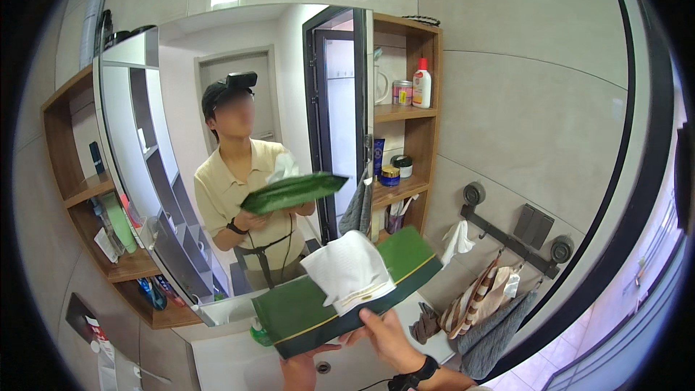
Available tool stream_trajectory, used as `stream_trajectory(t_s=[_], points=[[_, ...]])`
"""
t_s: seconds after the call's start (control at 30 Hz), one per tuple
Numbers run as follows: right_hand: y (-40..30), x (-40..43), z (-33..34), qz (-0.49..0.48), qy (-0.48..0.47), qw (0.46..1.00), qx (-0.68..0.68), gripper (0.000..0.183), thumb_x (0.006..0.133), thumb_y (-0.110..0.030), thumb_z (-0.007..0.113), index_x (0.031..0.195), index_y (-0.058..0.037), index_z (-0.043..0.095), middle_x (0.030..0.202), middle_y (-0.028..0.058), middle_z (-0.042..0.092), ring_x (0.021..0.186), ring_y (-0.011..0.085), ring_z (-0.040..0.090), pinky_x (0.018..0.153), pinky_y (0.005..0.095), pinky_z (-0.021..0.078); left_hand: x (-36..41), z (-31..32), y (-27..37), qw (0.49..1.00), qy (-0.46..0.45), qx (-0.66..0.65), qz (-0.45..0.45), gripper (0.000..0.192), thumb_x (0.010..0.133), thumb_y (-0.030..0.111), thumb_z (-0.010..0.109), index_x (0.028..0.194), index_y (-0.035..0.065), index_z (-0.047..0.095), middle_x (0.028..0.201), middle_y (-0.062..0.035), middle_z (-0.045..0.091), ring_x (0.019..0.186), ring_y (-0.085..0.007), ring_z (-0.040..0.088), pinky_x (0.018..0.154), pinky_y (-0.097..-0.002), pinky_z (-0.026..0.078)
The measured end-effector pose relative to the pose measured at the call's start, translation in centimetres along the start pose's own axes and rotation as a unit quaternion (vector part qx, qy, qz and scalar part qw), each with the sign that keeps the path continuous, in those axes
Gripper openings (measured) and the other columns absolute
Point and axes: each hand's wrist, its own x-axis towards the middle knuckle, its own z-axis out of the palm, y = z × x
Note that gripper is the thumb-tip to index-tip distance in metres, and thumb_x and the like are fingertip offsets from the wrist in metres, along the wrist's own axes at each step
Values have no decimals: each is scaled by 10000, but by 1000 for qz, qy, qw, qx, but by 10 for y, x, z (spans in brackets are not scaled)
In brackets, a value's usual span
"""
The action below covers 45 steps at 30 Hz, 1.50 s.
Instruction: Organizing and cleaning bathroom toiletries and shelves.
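Before the mirror I carry a green tissue pack [304,312] with a thin gold line along its side. A white tissue [350,271] sticks out of its top. My right hand [388,339] grips the pack near the middle of its near side, the thumb pressed on that side and the fingers beneath. Under the left part of the pack my left hand [301,366] holds it from below, most of its fingers hidden. A black band [418,373] circles my right wrist. The pack hangs tilted over a white washbasin [217,358].
A mirror cabinet [179,70] reflects a person holding the pack. Wooden shelves [407,114] with bottles and jars flank it. At right, a hook rail [505,239] carries a grey towel [497,336] and a striped cloth [472,304]. A green bottle [260,335] stands behind the pack's left end.
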Motion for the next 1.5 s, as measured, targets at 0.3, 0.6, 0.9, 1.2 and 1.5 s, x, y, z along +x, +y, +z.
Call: stream_trajectory(t_s=[0.3, 0.6, 0.9, 1.2, 1.5], points=[[-248, 141, 1, -307, 3, 949, -70, 384, 902, -310, 561, 1078, 29, 523, 836, 155, 651, 606, 210, 650, 515, 303, 549, -26, 23, 29, 986, -153, 57, -41, 655, 926, 202, 503, 1455, 91, 132, 1255, -228, 503, 913, -278, 623, 687, -355, 552], [-456, 315, 10, -239, 11, 962, -131, 431, 907, -334, 535, 1188, -16, 456, 793, 177, 641, 652, 250, 658, 532, 315, 543, -72, -37, 21, 974, -1, 176, -141, 561, 952, 310, 469, 1417, 86, 249, 1074, -183, 609, 795, -215, 647, 647, -293, 536], [-438, 337, -8, -304, 101, 934, -161, 341, 920, -251, 529, 1066, 52, 471, 836, 223, 646, 583, 263, 641, 466, 296, 518, -96, -36, 3, 983, 55, 117, -130, 526, 969, 340, 432, 1378, 38, 296, 1015, -183, 614, 782, -202, 632, 653, -294, 532], [-428, 367, -2, -325, 130, 925, -149, 246, 896, -138, 466, 989, 84, 516, 885, 261, 646, 597, 310, 652, 547, 370, 558, -83, -29, -16, 983, -20, 142, -112, 498, 978, 392, 375, 1187, -48, 472, 927, -167, 621, 760, -203, 621, 682, -327, 519], [-401, 311, -4, -597, 307, 614, -414, 252, 849, -173, 533, 1009, 19, 568, 857, 200, 605, 828, 360, 574, 773, 435, 452, -96, -41, -24, 959, -86, 166, -214, 430, 965, 355, 425, 1014, -49, 565, 822, -129, 632, 706, -195, 619, 660, -301, 505]])
